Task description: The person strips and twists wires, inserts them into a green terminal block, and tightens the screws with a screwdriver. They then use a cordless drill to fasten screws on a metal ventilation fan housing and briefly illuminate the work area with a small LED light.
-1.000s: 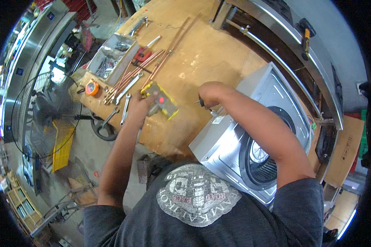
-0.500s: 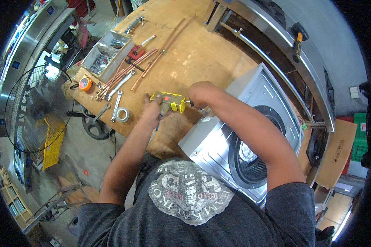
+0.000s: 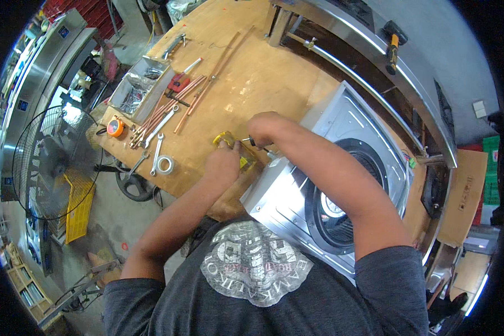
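Note:
My left hand (image 3: 223,163) is wrapped round a small boxy part with yellow edges (image 3: 225,136) and covers most of it. Its kind I cannot make out. To the right, my right hand (image 3: 265,127) grips a screwdriver (image 3: 252,141) with a dark handle, its thin shaft pointing left at the yellow-edged part. Whether the tip touches it cannot be seen clearly. Under my right forearm stands a silver metal housing (image 3: 269,193) with a round black-ringed opening (image 3: 312,215), partly hidden by the arm.
On the wooden table (image 3: 246,73) lie wrenches (image 3: 158,154), copper pipes (image 3: 162,109), a tape roll (image 3: 164,164), an orange tape measure (image 3: 115,127) and a red clamp-like tool (image 3: 179,83). A compartmented tray (image 3: 117,101) holds small hardware. A hammer (image 3: 393,50) rests on the metal frame; a fan (image 3: 53,159) stands left.
My left hand has moved right and turned over, rotating the yellow-edged part so less of it shows. My right hand has shifted slightly left with the screwdriver. The whole view has shifted a little.

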